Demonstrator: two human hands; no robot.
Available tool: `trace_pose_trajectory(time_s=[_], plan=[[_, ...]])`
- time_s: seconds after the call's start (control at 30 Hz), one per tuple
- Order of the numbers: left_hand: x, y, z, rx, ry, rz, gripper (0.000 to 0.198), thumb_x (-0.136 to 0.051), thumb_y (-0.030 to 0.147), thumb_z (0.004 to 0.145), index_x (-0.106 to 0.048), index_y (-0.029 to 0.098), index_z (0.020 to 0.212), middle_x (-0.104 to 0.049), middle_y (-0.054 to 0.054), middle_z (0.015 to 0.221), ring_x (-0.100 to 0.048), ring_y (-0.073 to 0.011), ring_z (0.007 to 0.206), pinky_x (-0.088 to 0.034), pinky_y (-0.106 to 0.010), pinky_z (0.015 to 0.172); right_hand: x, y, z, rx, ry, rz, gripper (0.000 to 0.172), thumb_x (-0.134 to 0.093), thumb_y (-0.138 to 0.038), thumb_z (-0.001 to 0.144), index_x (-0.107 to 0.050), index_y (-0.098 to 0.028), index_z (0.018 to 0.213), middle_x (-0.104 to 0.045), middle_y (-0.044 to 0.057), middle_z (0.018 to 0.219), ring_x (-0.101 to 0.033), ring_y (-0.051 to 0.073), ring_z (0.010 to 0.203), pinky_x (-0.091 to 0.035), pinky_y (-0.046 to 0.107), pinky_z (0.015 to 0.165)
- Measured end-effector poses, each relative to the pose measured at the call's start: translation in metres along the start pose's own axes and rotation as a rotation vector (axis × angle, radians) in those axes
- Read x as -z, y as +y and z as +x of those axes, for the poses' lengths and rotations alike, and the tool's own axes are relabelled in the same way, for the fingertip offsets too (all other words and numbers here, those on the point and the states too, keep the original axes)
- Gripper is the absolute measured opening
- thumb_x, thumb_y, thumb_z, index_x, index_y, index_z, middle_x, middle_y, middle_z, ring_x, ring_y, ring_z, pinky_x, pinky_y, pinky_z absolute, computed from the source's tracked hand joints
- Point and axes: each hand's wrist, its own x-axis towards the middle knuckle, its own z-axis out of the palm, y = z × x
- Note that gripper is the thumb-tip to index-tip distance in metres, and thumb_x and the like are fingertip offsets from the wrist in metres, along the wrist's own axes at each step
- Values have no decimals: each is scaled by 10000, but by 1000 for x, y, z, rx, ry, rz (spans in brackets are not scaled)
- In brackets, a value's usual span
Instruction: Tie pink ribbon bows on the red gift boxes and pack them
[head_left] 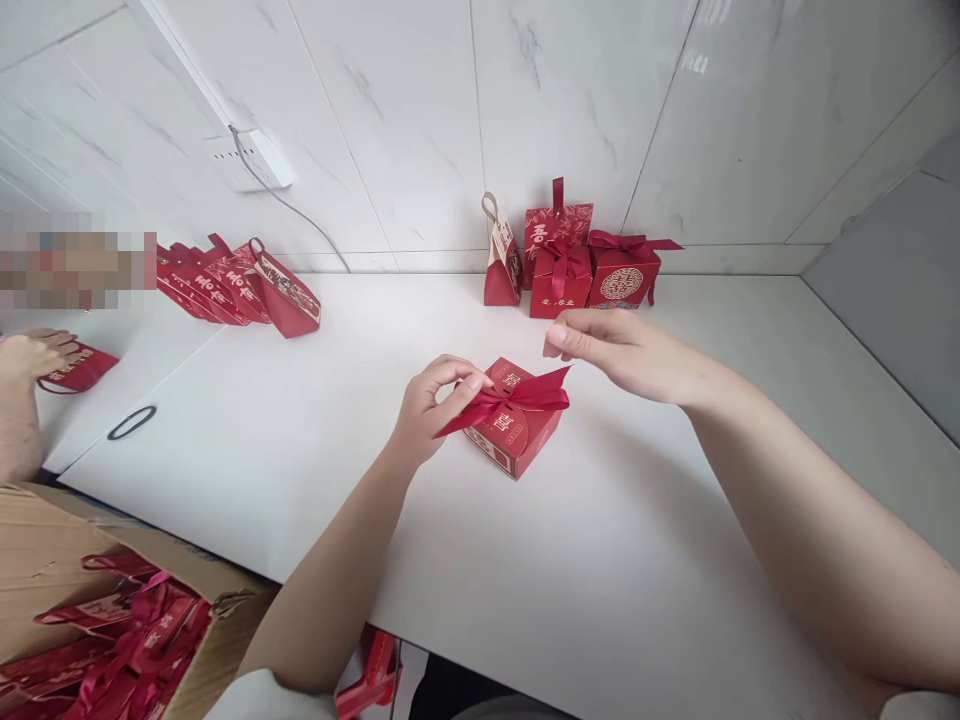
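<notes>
A small red gift box (517, 440) with gold characters sits in front of me on the white table. A dark red ribbon (525, 393) is tied in a bow across its top. At the box's left side, my left hand (435, 405) has its thumb and forefinger closed on the ribbon's left part. My right hand (626, 350) hovers above the table to the right of the box, apart from the ribbon. Its fingers are loosely bent, with nothing visible in them.
Several finished red boxes (559, 290) stand against the tiled wall, and a row of red bags (289, 300) stands farther left. A cardboard box (217, 640) full of red packages is at lower left. At far left, another person's hand (37, 355) holds a red packet. A black ring (131, 422) lies nearby.
</notes>
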Motion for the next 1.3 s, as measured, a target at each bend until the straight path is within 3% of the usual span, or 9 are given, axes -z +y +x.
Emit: trace_pose_trajectory(time_s=[0.1, 0.3, 0.53, 0.67, 0.8, 1.07, 1.3], plan=[[-10, -6, 2, 27, 2, 50, 239, -641, 432, 853, -752, 220, 857, -592, -69, 998, -587, -203, 935, -491, -347, 855, -5, -4, -3, -23, -74, -129, 396, -521, -628, 869, -656, -256, 884, -685, 39, 913, -608, 255, 853, -444, 368, 728], [-23, -4, 1, 24, 36, 153, 129, -732, 352, 777, -738, 233, 826, -555, -68, 1172, -557, -245, 1150, -439, -404, 1023, -7, 2, -1, 22, -176, -152, 243, -586, -496, 845, -643, -265, 796, -679, 26, 864, -602, 234, 799, -435, 350, 684], [-21, -2, -1, 44, 8, 143, 74, -682, 272, 798, -714, 222, 843, -536, -67, 1217, -568, -231, 1152, -476, -374, 974, -9, -1, -3, 70, -81, -133, 206, -569, -427, 858, -581, -247, 761, -632, -1, 706, -546, 173, 623, -416, 318, 584], [-22, -4, -2, 69, 17, 147, 65, -664, 259, 798, -698, 217, 836, -521, -72, 1256, -562, -250, 1165, -469, -395, 979, -11, -4, -5, 243, -17, -136, 114, -547, -329, 885, -624, -247, 865, -690, 25, 855, -627, 201, 766, -476, 339, 708], [-25, -5, -3, 108, 13, 121, 45, -646, 234, 799, -674, 211, 826, -514, -77, 1316, -509, -282, 1260, -440, -424, 1018, -15, 0, -2, 375, 48, -195, 161, -495, -243, 911, -654, -239, 933, -703, 53, 976, -646, 229, 887, -482, 355, 773], [-23, -2, -1, 134, -54, 98, 52, -617, 192, 794, -667, 206, 799, -530, -53, 1335, -509, -271, 1279, -463, -384, 976, -31, 24, 15, 347, 54, -120, 111, -482, -159, 908, -568, -217, 947, -658, 34, 904, -612, 176, 766, -470, 292, 669], [-24, -2, -1, 125, -65, 85, 49, -604, 183, 795, -648, 201, 805, -545, -48, 1300, -557, -248, 1205, -483, -355, 932, -35, 25, 15, 359, 101, -131, 106, -483, -121, 900, -529, -215, 916, -624, 16, 852, -560, 148, 686, -443, 270, 609]])
